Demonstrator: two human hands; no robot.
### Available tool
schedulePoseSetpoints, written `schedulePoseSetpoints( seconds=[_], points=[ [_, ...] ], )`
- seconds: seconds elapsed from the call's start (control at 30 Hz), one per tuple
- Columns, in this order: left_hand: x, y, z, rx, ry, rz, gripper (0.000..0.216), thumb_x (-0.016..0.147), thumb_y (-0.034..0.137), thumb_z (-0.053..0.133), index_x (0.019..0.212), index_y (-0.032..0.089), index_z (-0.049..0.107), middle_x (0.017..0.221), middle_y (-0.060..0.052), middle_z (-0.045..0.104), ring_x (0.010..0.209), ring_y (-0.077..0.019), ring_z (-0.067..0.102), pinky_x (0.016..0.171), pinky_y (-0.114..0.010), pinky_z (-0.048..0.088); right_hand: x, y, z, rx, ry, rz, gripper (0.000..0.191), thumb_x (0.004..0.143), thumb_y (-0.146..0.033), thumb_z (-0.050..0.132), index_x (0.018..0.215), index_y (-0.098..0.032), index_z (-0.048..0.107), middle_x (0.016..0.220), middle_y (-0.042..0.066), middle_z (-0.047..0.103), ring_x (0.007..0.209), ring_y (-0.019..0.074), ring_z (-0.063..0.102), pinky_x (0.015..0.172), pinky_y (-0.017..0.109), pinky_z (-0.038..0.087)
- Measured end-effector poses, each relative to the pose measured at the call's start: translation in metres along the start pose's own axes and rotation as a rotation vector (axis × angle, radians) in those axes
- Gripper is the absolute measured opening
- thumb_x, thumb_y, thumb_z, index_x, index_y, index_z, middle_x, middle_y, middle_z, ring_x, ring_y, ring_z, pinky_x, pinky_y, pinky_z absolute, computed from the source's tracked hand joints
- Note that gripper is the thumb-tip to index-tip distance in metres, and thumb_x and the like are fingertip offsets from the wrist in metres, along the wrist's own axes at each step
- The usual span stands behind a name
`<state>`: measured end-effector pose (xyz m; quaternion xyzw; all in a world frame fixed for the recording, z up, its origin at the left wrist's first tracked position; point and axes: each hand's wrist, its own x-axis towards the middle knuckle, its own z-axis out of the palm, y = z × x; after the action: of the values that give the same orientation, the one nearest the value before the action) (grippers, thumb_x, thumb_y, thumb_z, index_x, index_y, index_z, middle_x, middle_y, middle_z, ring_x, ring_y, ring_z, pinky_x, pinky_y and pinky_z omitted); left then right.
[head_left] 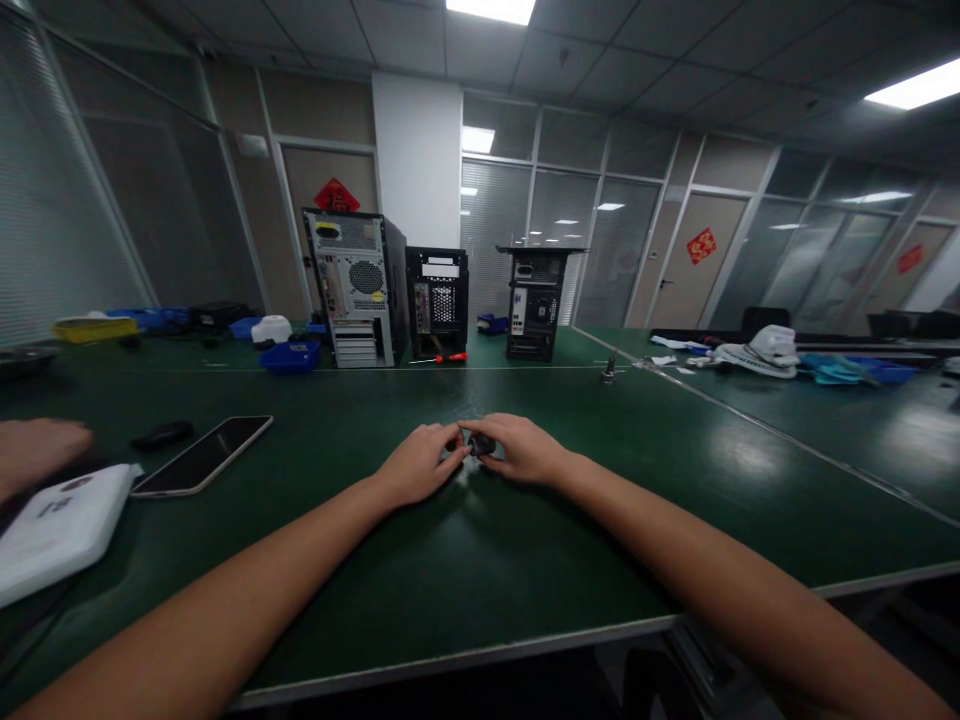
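Above the green table [465,590], my two hands meet in front of me around a small dark part [481,445]. My right hand [521,447] has its thumb and fingers closed on the part's right side. On its left end, my left hand [421,462] is closed in a pinch. Fingers cover much of the piece, so its exact kind cannot be made out. Farther off to the right stands a small dark metal piece [608,372] with a narrow upright tip.
Computer cases [358,290] stand at the back, with a red-handled screwdriver [451,357] before them. To the left lie a phone [206,456], a white box-like device [64,530] and another person's hand [41,450]. A blue bin [291,357] and a white cap [769,350] are farther back.
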<state>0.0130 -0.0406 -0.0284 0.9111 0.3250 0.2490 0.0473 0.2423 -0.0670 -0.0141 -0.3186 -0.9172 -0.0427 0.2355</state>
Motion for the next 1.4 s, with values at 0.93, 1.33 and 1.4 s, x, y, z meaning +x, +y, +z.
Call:
schedulePoseSetpoints(
  seconds=[0.93, 1.33, 1.4],
  points=[
    [0.002, 0.003, 0.000, 0.048, -0.013, 0.088, 0.028, 0.097, 0.036, 0.053, 0.089, 0.023, 0.077, 0.093, -0.005, 0.076, 0.090, -0.0232, 0.063, 0.085, -0.037, 0.044, 0.005, -0.015, 0.007, -0.116, -0.044, 0.027, 0.025, 0.090, -0.031, 0.060, 0.112, -0.019, 0.054, 0.106, 0.010, 0.059, 0.097, 0.0249, 0.055, 0.085, 0.039, 0.045],
    [0.003, -0.002, -0.001, -0.040, -0.005, 0.042, 0.035, 0.101, 0.041, 0.047, 0.102, 0.023, 0.077, 0.098, -0.005, 0.076, 0.091, -0.0222, 0.064, 0.086, -0.034, 0.045, -0.010, 0.042, -0.008, -0.212, 0.074, 0.248, 0.015, 0.101, -0.029, 0.043, 0.107, -0.020, 0.054, 0.101, 0.008, 0.064, 0.093, 0.0216, 0.057, 0.085, 0.035, 0.040],
    [0.002, -0.004, -0.001, -0.058, -0.009, 0.028, 0.035, 0.100, 0.042, 0.048, 0.105, 0.023, 0.076, 0.101, -0.005, 0.076, 0.093, -0.0223, 0.064, 0.086, -0.034, 0.045, -0.028, 0.075, -0.016, -0.207, 0.110, 0.436, 0.016, 0.101, -0.030, 0.042, 0.108, -0.019, 0.053, 0.101, 0.009, 0.064, 0.092, 0.0218, 0.058, 0.084, 0.035, 0.041]
  ],
)
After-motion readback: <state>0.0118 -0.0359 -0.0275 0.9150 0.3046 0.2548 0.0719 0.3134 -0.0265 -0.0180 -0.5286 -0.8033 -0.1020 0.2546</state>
